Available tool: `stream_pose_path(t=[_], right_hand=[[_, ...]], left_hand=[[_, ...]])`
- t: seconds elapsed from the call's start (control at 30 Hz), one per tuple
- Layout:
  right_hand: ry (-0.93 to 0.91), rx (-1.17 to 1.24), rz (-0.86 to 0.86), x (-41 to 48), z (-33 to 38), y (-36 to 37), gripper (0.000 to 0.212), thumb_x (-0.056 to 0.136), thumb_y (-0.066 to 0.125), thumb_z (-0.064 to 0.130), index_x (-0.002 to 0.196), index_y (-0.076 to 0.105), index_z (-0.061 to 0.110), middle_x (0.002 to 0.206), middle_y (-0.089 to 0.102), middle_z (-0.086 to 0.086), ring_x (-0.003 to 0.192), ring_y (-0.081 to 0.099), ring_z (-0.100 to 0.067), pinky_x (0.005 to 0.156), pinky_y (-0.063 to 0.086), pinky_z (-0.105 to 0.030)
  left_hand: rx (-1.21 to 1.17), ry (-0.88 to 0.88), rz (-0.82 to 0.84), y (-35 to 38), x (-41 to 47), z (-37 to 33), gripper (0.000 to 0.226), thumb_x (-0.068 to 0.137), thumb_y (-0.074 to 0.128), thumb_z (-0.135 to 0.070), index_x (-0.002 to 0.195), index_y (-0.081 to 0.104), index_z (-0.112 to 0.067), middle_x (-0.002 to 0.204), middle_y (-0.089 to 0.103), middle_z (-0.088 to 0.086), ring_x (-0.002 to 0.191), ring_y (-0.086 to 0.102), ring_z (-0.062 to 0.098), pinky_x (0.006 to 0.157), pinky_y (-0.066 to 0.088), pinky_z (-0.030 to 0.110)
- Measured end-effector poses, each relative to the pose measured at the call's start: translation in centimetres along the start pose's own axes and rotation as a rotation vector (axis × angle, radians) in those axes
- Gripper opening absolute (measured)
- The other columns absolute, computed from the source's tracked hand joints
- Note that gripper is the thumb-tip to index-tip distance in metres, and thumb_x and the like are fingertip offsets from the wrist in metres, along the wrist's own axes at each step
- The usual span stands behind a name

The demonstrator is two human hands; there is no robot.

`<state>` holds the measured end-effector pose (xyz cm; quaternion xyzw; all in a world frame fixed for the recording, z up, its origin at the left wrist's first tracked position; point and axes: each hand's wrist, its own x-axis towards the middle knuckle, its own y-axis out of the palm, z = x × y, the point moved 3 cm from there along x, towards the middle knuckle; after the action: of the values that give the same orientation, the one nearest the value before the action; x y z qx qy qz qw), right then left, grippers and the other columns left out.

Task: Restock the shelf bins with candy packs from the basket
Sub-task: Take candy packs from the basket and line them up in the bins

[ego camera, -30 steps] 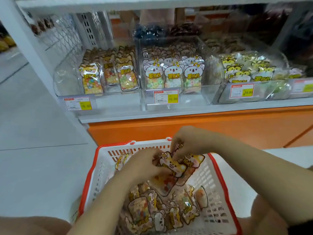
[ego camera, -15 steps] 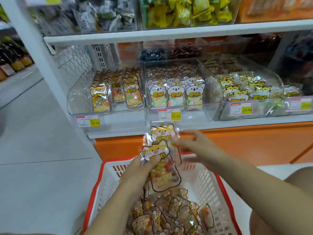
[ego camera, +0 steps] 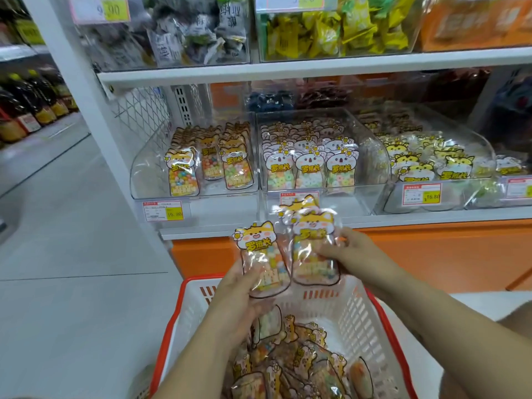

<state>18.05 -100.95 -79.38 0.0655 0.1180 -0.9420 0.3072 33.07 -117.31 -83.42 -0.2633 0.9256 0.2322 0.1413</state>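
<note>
Mid-frame, the left hand (ego camera: 237, 287) grips a clear cat-topped candy pack (ego camera: 263, 259) by its bottom, upright above the fingers. Beside it, touching, the right hand (ego camera: 352, 251) pinches two matching candy packs (ego camera: 312, 249) from their right edge. Both are over the red-rimmed white plastic basket (ego camera: 359, 315) and below the clear plastic shelf bins (ego camera: 144, 180).

Bright, even, cool store light with hardly any shadow; pale glare on the clear bin fronts (ego camera: 149, 174); soft overall, the bottles (ego camera: 26, 110) at the left edge blurred; wide-angle bending tilts the shelf post (ego camera: 86, 96).
</note>
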Motion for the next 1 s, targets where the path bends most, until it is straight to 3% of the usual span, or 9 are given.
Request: stream_pose_path(t=[0.2,0.3,0.4,0.5,0.6,0.7,0.77,0.87,1.0], right_hand=[[-0.006,0.02,0.171,-0.8,0.1,1.1,0.029,0.088,0.071,0.036,0.107,0.066,0.016,0.099,0.075,-0.009,0.082,0.066,-0.037,0.08,0.049,-0.041],[-0.1,-0.22,0.223,-1.9,-0.3,3.2,0.013,0.095,0.064,0.031,0.096,0.068,0.018,0.082,0.071,0.001,0.065,0.06,-0.006,0.065,0.049,-0.027],[-0.109,-0.44,0.177,-2.0,-1.3,4.2,0.038,0.093,0.06,0.049,0.071,0.062,0.018,0.065,0.061,0.005,0.058,0.054,-0.007,0.062,0.044,-0.03],[-0.086,-0.441,0.083,-1.9,-1.7,4.2,0.059,0.086,0.057,0.066,0.058,0.041,0.017,0.054,0.033,0.003,0.049,0.03,-0.013,0.054,0.023,-0.031],[-0.1,-0.472,0.05,-2.0,-1.2,4.2,0.058,0.079,0.055,0.075,0.065,0.045,0.02,0.06,0.041,0.009,0.052,0.038,-0.008,0.056,0.031,-0.031],[-0.055,-0.29,0.09,-1.5,1.1,3.8,0.052,0.081,0.073,0.053,0.122,0.053,0.029,0.105,0.065,0.012,0.088,0.066,-0.007,0.085,0.055,-0.035],[-0.04,-0.094,0.176,-1.0,3.7,3.4,0.07,0.082,0.079,0.024,0.14,0.04,0.028,0.1,0.071,0.011,0.085,0.072,-0.008,0.083,0.058,-0.032],[-0.097,-0.043,0.356,-0.6,8.1,3.8,0.07,0.083,0.07,-0.011,0.14,0.041,0.018,0.068,0.071,0.015,0.061,0.065,0.002,0.059,0.049,-0.011],[-0.295,-0.294,0.304,1.3,13.9,4.9,0.045,0.077,0.081,0.002,0.111,0.06,0.02,0.09,0.073,0.006,0.069,0.066,0.005,0.068,0.051,-0.013]], left_hand=[[-0.048,-0.001,-0.014,0.3,-0.3,-0.7,0.025,0.101,0.055,-0.024,0.122,0.063,-0.014,0.11,0.075,0.011,0.104,0.071,0.037,0.106,0.043,0.063],[0.031,-0.02,0.041,1.1,-0.5,-0.3,0.033,0.099,0.057,-0.039,0.124,0.065,-0.02,0.119,0.072,0.013,0.112,0.067,0.039,0.103,0.047,0.062],[0.115,0.02,0.058,1.2,-0.9,0.3,0.037,0.09,0.072,-0.03,0.126,0.062,-0.023,0.115,0.074,0.007,0.108,0.071,0.03,0.102,0.049,0.059],[0.196,0.053,0.077,1.2,-1.1,0.2,0.045,0.083,0.081,-0.027,0.125,0.063,-0.026,0.117,0.074,0.003,0.112,0.069,0.026,0.103,0.047,0.06],[0.329,0.137,0.057,1.3,-1.4,-0.9,0.04,0.087,0.076,-0.017,0.124,0.063,-0.027,0.112,0.075,-0.004,0.106,0.071,0.018,0.098,0.054,0.051],[0.421,0.211,0.089,1.0,-1.6,-3.2,0.044,0.089,0.071,-0.004,0.128,0.06,-0.021,0.112,0.075,-0.007,0.104,0.071,0.011,0.087,0.057,0.029],[0.501,0.237,0.141,0.6,-1.7,-5.2,0.047,0.089,0.071,0.0,0.129,0.058,-0.021,0.115,0.074,-0.012,0.107,0.07,0.008,0.087,0.056,0.024],[0.662,0.28,0.213,-0.1,-1.3,-8.9,0.047,0.087,0.074,-0.003,0.128,0.06,-0.021,0.123,0.071,-0.009,0.112,0.068,0.008,0.095,0.054,0.029],[0.809,0.412,0.201,-0.6,-0.1,-14.9,0.049,0.084,0.08,-0.015,0.128,0.061,-0.025,0.121,0.071,-0.011,0.11,0.069,0.01,0.095,0.055,0.034]])
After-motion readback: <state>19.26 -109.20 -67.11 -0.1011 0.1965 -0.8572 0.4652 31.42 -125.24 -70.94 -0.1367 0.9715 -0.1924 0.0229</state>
